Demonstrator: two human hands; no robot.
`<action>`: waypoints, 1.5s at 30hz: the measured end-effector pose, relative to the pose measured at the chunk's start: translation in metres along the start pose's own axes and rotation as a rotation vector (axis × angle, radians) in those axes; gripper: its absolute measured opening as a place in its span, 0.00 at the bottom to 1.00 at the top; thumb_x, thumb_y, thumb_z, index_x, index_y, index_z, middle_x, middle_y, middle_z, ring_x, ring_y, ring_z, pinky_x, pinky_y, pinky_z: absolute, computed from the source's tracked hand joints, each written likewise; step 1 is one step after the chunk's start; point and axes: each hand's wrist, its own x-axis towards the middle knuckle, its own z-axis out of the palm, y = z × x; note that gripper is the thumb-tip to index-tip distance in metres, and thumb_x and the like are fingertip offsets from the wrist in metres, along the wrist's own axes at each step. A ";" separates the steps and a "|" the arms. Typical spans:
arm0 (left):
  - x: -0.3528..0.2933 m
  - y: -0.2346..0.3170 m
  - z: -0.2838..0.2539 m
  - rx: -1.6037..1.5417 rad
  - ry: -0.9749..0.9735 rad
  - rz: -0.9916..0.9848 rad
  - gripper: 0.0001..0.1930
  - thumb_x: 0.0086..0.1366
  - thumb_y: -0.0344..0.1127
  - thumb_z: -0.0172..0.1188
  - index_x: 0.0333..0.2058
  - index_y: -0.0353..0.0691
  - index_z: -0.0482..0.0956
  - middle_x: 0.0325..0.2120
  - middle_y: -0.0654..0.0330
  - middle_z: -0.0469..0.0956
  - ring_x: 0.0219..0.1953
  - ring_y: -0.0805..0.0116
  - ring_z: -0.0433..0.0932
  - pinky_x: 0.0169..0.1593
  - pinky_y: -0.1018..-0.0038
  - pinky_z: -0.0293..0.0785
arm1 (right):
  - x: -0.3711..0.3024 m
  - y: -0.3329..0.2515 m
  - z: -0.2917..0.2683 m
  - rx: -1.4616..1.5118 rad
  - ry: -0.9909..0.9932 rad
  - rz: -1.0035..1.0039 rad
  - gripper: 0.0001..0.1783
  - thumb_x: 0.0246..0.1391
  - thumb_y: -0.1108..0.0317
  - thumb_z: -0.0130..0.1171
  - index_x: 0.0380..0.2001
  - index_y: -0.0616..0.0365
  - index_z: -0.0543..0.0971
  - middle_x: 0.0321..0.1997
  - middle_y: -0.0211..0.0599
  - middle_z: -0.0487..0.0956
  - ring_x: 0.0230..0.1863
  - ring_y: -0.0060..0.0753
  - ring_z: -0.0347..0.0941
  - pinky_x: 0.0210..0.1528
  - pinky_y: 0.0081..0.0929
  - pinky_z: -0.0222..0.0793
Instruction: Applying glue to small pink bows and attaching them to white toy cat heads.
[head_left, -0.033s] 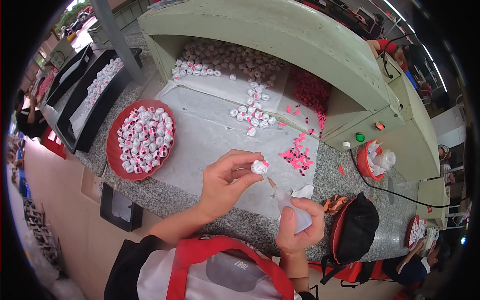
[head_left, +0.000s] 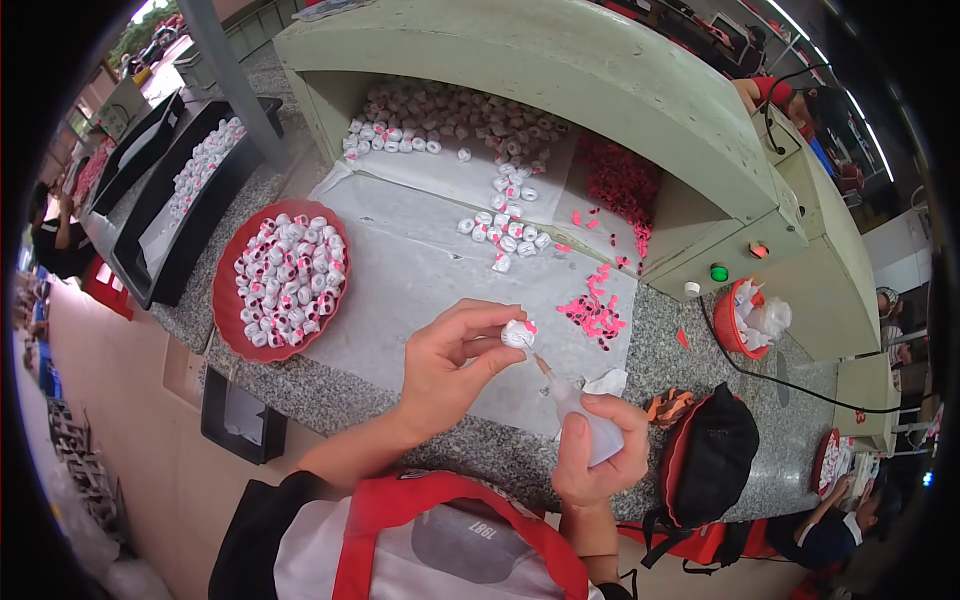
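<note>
My left hand (head_left: 450, 360) pinches a small round white piece (head_left: 517, 334) with a pink spot between thumb and fingertips. My right hand (head_left: 600, 450) is wrapped round a translucent squeeze bottle (head_left: 588, 420). The bottle's thin nozzle (head_left: 543, 367) points up and left, its tip at or very near the white piece. Just beyond lies a pile of small pink pieces with dark spots (head_left: 598, 318). Further off, several similar white pieces (head_left: 503, 237) are spread on the white sheet (head_left: 400, 270). To the left, a red scalloped bowl (head_left: 225, 290) is heaped with white pieces bearing pink and dark parts.
A pale green metal housing (head_left: 520, 50) spans the back, with more white and pink pieces inside. Black trays (head_left: 150, 280) stand left. On the right are a red basket (head_left: 735, 335), a black cable (head_left: 790, 385) and a black bag (head_left: 722, 450). Other people work nearby.
</note>
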 end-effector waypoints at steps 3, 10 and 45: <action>-0.001 -0.001 0.001 0.024 -0.021 0.013 0.17 0.51 0.14 0.53 0.42 0.28 0.69 0.41 0.51 0.68 0.43 0.65 0.71 0.45 0.74 0.72 | 0.002 0.000 -0.001 -0.004 0.006 0.009 0.09 0.42 0.71 0.56 0.29 0.63 0.72 0.24 0.35 0.73 0.23 0.22 0.68 0.26 0.18 0.64; -0.001 0.002 0.001 0.056 -0.018 0.016 0.16 0.50 0.14 0.53 0.40 0.27 0.70 0.40 0.51 0.68 0.42 0.66 0.71 0.45 0.75 0.73 | 0.012 0.001 -0.001 -0.025 -0.064 -0.183 0.11 0.37 0.78 0.57 0.29 0.65 0.71 0.21 0.39 0.75 0.17 0.32 0.71 0.20 0.22 0.66; 0.005 0.006 -0.008 -0.245 -0.012 -0.308 0.17 0.49 0.16 0.54 0.41 0.30 0.70 0.37 0.51 0.74 0.41 0.61 0.75 0.46 0.72 0.70 | 0.012 -0.004 -0.006 -0.033 -0.066 -0.028 0.08 0.40 0.71 0.56 0.27 0.63 0.74 0.22 0.36 0.75 0.20 0.26 0.70 0.24 0.19 0.64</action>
